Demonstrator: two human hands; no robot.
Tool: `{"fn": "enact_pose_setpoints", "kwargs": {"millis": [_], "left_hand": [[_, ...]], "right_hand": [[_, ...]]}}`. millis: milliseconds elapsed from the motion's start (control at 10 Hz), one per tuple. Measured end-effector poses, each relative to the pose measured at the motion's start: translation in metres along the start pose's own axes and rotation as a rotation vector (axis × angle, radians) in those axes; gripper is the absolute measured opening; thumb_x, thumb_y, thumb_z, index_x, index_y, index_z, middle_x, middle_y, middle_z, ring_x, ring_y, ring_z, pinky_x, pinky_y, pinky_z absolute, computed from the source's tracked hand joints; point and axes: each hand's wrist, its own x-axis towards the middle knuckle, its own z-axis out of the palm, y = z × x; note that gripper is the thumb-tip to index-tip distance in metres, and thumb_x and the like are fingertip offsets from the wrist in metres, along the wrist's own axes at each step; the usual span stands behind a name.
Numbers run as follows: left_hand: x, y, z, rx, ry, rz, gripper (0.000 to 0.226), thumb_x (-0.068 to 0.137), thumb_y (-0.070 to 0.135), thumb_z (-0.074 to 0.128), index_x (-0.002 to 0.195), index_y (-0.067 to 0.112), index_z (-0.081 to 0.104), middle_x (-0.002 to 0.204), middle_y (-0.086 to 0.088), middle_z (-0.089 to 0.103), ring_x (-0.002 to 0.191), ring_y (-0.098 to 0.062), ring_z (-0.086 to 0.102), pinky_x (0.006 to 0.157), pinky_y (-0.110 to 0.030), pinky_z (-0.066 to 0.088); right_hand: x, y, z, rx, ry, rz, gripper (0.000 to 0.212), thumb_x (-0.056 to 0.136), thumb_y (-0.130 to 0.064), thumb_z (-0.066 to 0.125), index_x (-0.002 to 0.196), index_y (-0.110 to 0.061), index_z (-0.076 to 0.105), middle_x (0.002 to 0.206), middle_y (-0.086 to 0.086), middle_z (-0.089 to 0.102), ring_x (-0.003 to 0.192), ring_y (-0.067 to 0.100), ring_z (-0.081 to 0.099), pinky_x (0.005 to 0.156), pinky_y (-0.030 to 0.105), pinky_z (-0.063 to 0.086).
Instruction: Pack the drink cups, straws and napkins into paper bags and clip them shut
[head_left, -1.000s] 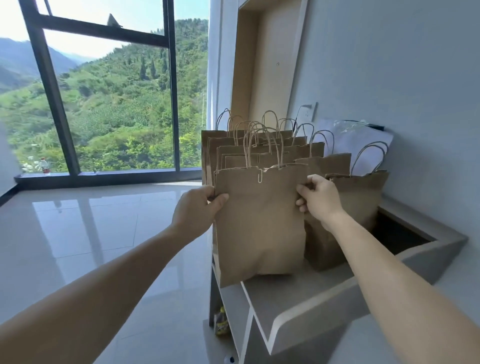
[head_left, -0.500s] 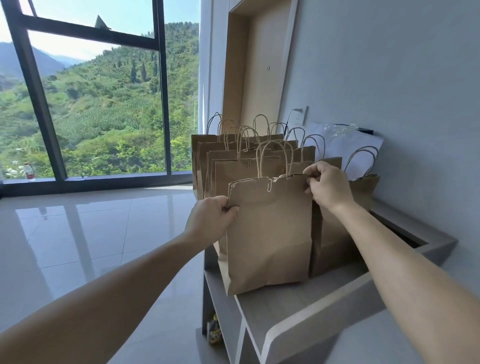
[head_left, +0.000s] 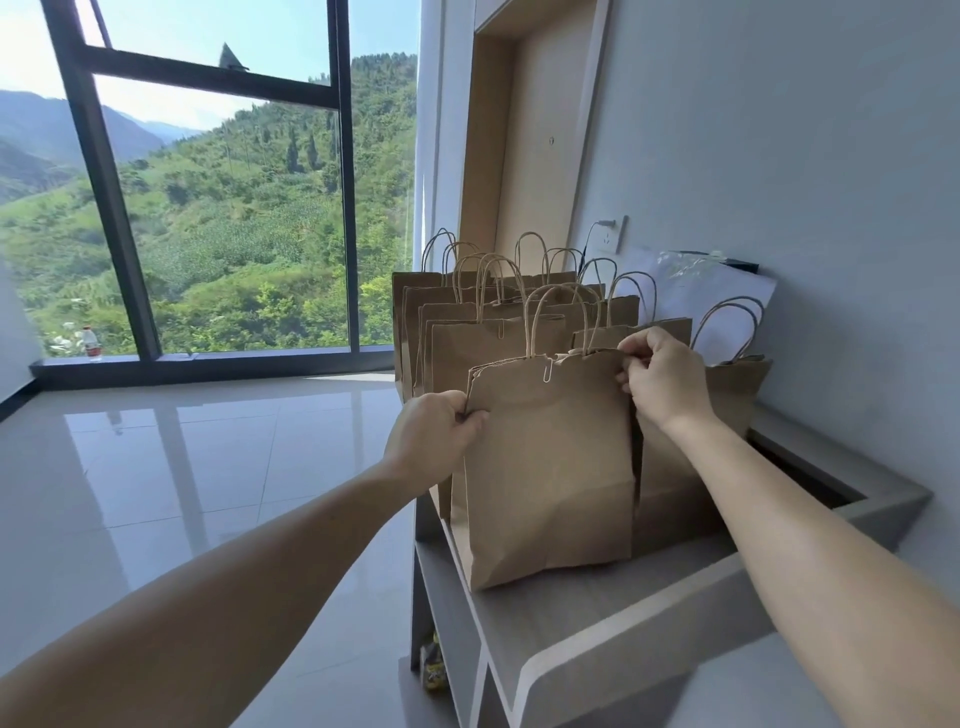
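Observation:
A brown paper bag (head_left: 550, 467) with twisted paper handles stands upright at the front of a grey shelf top (head_left: 597, 608). A silver paper clip (head_left: 547, 372) holds its top edge shut. My left hand (head_left: 434, 434) pinches the bag's left edge below the rim. My right hand (head_left: 662, 379) grips the bag's top right corner. Behind it stand several more brown paper bags (head_left: 467, 332) in a tight group, and another one (head_left: 727, 395) is at the right, partly hidden by my right arm. No cups, straws or napkins show.
The shelf unit stands against a grey wall (head_left: 779, 156) with a socket (head_left: 618, 234) and white sheets (head_left: 711, 296) leaning behind the bags. A dark recess (head_left: 810, 467) opens at the shelf's right. Glossy tiled floor (head_left: 182, 467) spreads left toward a large window (head_left: 218, 208).
The bag has been shifted right and back onto the shelf top, closer to the other bags. My right hand moved up to its top right corner.

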Motion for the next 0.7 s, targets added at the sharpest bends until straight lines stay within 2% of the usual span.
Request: {"fn": "enact_pose_setpoints", "kwargs": {"millis": [100, 300, 400, 500, 600, 700], "left_hand": [[0.001, 0.004, 0.003, 0.016, 0.014, -0.01, 0.025, 0.092, 0.028, 0.062, 0.079, 0.008, 0.069, 0.073, -0.007, 0.069, 0.075, -0.026, 0.063, 0.069, -0.036, 0.051], [0.003, 0.002, 0.004, 0.017, -0.028, -0.03, 0.021, 0.091, 0.027, 0.062, 0.084, 0.009, 0.072, 0.078, -0.006, 0.07, 0.076, -0.023, 0.063, 0.069, -0.034, 0.052], [0.006, 0.001, 0.002, -0.027, -0.053, -0.068, 0.019, 0.09, 0.027, 0.063, 0.082, 0.011, 0.071, 0.074, -0.001, 0.068, 0.069, -0.019, 0.06, 0.06, -0.027, 0.048], [0.005, 0.005, -0.002, -0.012, -0.066, -0.098, 0.02, 0.086, 0.029, 0.064, 0.085, 0.01, 0.067, 0.081, -0.001, 0.067, 0.077, -0.019, 0.062, 0.062, -0.027, 0.049], [0.0, 0.008, -0.007, -0.02, -0.049, -0.085, 0.033, 0.084, 0.036, 0.065, 0.11, 0.016, 0.062, 0.106, 0.001, 0.066, 0.099, -0.02, 0.062, 0.083, -0.036, 0.052], [-0.014, 0.006, -0.016, 0.087, -0.044, -0.067, 0.07, 0.086, 0.043, 0.061, 0.146, 0.016, 0.037, 0.143, -0.005, 0.045, 0.131, -0.025, 0.043, 0.105, -0.042, 0.041]], "right_hand": [[-0.002, 0.002, -0.003, -0.005, 0.013, 0.0, 0.034, 0.091, -0.004, 0.054, 0.079, -0.036, 0.057, 0.08, -0.011, 0.068, 0.062, 0.001, 0.067, 0.076, 0.039, 0.059], [-0.01, 0.006, 0.0, 0.018, -0.017, 0.005, 0.029, 0.091, -0.003, 0.051, 0.09, -0.03, 0.06, 0.09, -0.005, 0.069, 0.078, 0.012, 0.07, 0.082, 0.042, 0.058], [-0.015, 0.005, -0.002, 0.001, -0.039, -0.006, 0.024, 0.092, -0.006, 0.054, 0.105, -0.024, 0.064, 0.101, -0.001, 0.07, 0.087, 0.016, 0.069, 0.087, 0.038, 0.056], [-0.03, -0.004, -0.008, -0.086, -0.002, -0.038, 0.03, 0.092, -0.011, 0.059, 0.12, -0.019, 0.062, 0.115, 0.002, 0.065, 0.09, 0.011, 0.063, 0.087, 0.025, 0.048], [-0.056, -0.016, -0.015, -0.127, 0.007, -0.042, 0.035, 0.09, -0.014, 0.063, 0.126, -0.016, 0.059, 0.125, 0.002, 0.061, 0.099, 0.01, 0.06, 0.088, 0.021, 0.041], [-0.088, -0.032, -0.016, -0.242, -0.109, -0.03, 0.046, 0.091, -0.025, 0.066, 0.134, -0.015, 0.054, 0.137, 0.002, 0.053, 0.123, 0.018, 0.052, 0.096, 0.025, 0.036]]}}
